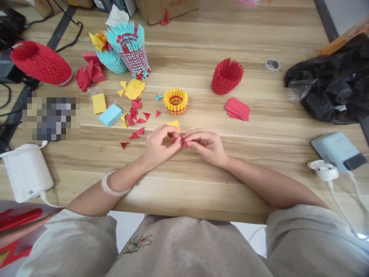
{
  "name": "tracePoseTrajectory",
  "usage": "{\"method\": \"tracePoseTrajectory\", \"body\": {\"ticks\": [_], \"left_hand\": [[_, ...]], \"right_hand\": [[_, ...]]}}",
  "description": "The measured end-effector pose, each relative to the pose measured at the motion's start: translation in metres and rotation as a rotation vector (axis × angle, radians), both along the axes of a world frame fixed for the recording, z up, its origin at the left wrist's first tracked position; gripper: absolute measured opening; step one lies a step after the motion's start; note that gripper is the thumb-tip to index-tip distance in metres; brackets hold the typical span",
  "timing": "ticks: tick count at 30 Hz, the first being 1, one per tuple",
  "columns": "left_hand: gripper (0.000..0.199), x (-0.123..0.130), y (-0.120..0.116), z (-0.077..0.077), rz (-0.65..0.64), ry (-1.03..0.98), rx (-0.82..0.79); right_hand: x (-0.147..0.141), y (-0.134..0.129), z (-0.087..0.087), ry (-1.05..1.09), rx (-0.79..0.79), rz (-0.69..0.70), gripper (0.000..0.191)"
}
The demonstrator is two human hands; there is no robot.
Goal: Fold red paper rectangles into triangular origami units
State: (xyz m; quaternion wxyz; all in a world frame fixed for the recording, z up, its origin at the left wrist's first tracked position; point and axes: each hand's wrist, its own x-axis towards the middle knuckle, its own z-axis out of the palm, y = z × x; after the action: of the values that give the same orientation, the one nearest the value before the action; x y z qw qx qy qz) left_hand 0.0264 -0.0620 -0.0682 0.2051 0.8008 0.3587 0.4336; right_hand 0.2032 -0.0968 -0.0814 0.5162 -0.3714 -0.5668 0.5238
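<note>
Between my two hands, near the middle of the table, is a small red folded paper piece [184, 142]. My left hand [160, 145] pinches it from the left, and my right hand [206, 146] pinches it from the right; the fingers hide much of it. Just behind my fingers lies a yellow paper slip [175, 124]. Farther back stands a small yellow and red paper bowl [176, 102] made of folded pieces. Several red paper triangles [134, 135] lie scattered left of my left hand. A stack of red paper slips [238, 109] lies beyond my right hand.
At the back stand a red paper vase [227, 76], a turquoise and red paper vase [129, 50] and a long red one [42, 63] lying tilted. Yellow slips [135, 89] and a turquoise pad [110, 115] lie left. A black bag [331, 77] and power bank [337, 150] are right.
</note>
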Motion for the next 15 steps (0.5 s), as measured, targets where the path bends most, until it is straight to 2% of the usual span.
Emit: {"method": "tracePoseTrajectory", "body": {"ticks": [3, 5, 10, 12, 15], "left_hand": [[0.007, 0.0004, 0.0000, 0.0002, -0.073, -0.026, -0.020], [0.010, 0.0006, -0.0002, -0.0004, -0.105, -0.055, -0.058], [0.017, -0.0010, 0.0004, -0.0025, -0.195, -0.205, -0.279], [0.020, -0.0021, 0.0009, -0.0022, -0.218, -0.212, -0.285], [0.017, -0.0029, 0.0012, -0.0008, -0.156, -0.143, -0.232]], "right_hand": [[-0.0013, 0.0005, -0.0033, 0.105, -0.105, 0.054, 0.024], [-0.0015, 0.0003, -0.0050, 0.127, -0.120, 0.073, 0.024], [0.0005, 0.0007, -0.0034, 0.048, -0.080, -0.051, 0.017], [0.0014, 0.0012, -0.0020, 0.017, -0.086, -0.089, 0.017], [0.0023, 0.0018, -0.0013, -0.015, -0.080, -0.117, 0.015]]}}
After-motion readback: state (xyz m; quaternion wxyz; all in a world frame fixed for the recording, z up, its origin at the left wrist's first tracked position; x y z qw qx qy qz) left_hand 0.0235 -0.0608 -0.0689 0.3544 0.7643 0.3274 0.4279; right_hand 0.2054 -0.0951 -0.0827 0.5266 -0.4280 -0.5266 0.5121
